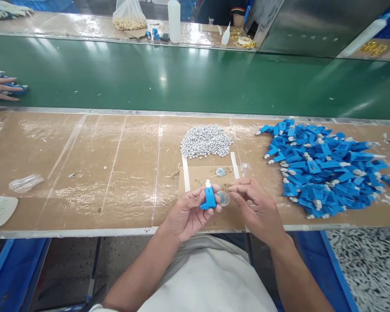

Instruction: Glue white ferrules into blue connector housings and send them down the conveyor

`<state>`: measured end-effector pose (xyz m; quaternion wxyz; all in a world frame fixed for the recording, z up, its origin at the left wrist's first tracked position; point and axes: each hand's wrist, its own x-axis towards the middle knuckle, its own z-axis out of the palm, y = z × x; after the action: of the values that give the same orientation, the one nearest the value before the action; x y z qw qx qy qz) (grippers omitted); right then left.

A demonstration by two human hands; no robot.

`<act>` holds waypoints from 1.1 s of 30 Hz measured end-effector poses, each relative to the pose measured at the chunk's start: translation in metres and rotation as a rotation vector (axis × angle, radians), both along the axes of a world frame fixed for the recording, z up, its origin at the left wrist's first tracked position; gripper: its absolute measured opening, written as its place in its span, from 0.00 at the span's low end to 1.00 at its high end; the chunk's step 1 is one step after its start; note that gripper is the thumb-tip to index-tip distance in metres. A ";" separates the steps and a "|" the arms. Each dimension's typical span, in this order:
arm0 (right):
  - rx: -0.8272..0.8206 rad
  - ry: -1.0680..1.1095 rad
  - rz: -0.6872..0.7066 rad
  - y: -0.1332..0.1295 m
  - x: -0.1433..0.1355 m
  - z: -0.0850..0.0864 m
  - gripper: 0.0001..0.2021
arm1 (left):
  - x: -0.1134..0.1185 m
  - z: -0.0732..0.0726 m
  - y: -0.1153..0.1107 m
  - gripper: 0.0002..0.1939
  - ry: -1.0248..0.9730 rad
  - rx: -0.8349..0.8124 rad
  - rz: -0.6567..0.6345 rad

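**Head view: small blue part held up over the bench**

Head camera shows the left hand (190, 212) clamped on a blue plastic piece (209, 198), white tip upward, raised off the cardboard-covered bench (84, 173). The right hand (255, 203), fingers pinched together, sits beside a small clear disc (223, 198). Grey pellets (206, 141) and blue parts (321, 169) lie piled within reach.

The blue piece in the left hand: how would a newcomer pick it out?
Start at the brown bench, below the grey pellet heap. There the left hand holds one blue piece upright, white tip on top. Unlike the blue pile at the right, it is off the bench.
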<state>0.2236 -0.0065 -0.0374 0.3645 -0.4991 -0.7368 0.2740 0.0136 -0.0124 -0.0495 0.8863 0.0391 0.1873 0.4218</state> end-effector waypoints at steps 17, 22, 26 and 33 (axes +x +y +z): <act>0.128 -0.483 0.121 0.133 0.008 -0.018 0.07 | -0.016 -0.015 0.003 0.14 -0.004 -0.069 0.122; 0.126 -0.562 0.175 0.136 0.005 -0.022 0.10 | -0.014 -0.014 0.004 0.14 0.020 -0.063 0.105; 0.111 -0.635 0.198 0.139 0.001 -0.017 0.10 | -0.013 -0.015 0.005 0.15 0.032 -0.057 0.094; 0.058 -0.566 0.227 0.149 0.002 0.001 0.04 | -0.014 -0.012 0.007 0.14 0.024 -0.062 0.083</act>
<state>0.2256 0.1421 -0.0361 0.1257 -0.4596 -0.8677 0.1418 -0.0004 -0.0050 -0.0617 0.8665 0.0090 0.2122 0.4518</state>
